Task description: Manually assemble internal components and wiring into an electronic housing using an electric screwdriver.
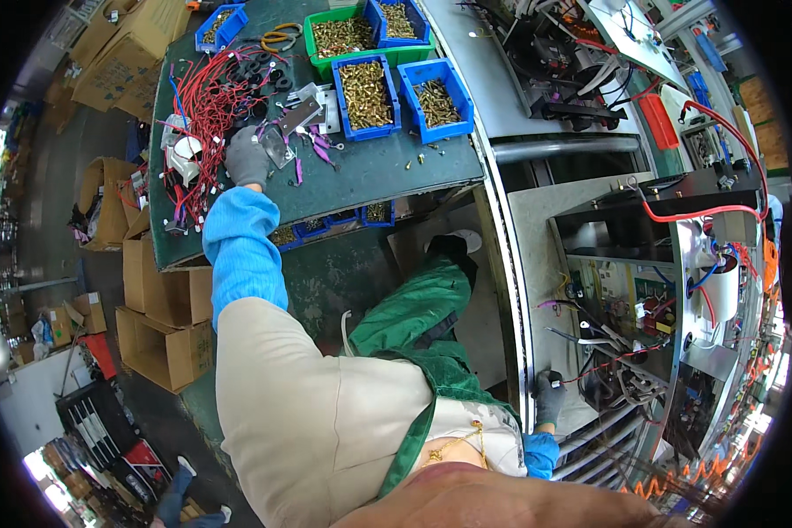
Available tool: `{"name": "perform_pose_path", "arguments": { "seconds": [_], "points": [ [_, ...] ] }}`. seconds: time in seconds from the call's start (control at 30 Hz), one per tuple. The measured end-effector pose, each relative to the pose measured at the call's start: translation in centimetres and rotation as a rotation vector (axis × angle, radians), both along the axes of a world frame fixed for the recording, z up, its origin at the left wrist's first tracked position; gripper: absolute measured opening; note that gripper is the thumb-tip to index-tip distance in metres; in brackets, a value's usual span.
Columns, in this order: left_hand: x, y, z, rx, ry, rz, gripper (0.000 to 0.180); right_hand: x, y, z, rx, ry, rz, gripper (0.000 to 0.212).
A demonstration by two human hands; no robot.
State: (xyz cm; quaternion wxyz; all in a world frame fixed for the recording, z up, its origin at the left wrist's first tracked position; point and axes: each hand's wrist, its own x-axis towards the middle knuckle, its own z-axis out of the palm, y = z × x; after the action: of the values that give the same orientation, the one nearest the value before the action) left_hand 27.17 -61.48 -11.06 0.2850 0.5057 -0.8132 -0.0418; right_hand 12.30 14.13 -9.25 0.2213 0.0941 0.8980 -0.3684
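My left hand, in a grey glove and blue sleeve, reaches over the green workbench. Its fingers are bent down at the edge of a pile of black round parts and red wires. What they hold, if anything, is hidden. Beside the fingertips lie a clear plate, a flat dark metal bracket and purple-ended leads. At far right my right hand, also gloved, is low by the metal rail. A thin red wire with a white connector ends at its fingers; its grip is unclear.
Blue bins of brass-coloured fittings and a green tray stand at the bench's back. An open equipment chassis with wiring stands on the roller line at right. Cardboard boxes stand on the floor at left.
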Motion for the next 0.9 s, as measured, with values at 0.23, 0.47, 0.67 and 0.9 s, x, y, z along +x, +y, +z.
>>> {"name": "perform_pose_path", "arguments": {
  "seconds": [0.23,0.47,0.67,0.9],
  "points": [
    [0.9,2.8,6.7,0.064,-0.424,0.214,0.027,0.0,0.6,-0.6,0.057,-0.006,0.011,0.016],
    [11.0,-2.8,4.5,-0.132,-0.276,0.257,0.053,-0.7,1.1,-1.1,-0.033,-0.062,0.027,0.015],
    [11.1,-3.5,6.5,0.085,-0.065,0.268,0.054,-1.1,2.1,-2.5,-0.044,-0.039,0.012,0.019],
    [3.2,3.8,4.2,0.02,0.024,0.192,0.049,-3.5,3.5,-3.4,0.005,-0.147,0.13,0.02]
  ]
}}
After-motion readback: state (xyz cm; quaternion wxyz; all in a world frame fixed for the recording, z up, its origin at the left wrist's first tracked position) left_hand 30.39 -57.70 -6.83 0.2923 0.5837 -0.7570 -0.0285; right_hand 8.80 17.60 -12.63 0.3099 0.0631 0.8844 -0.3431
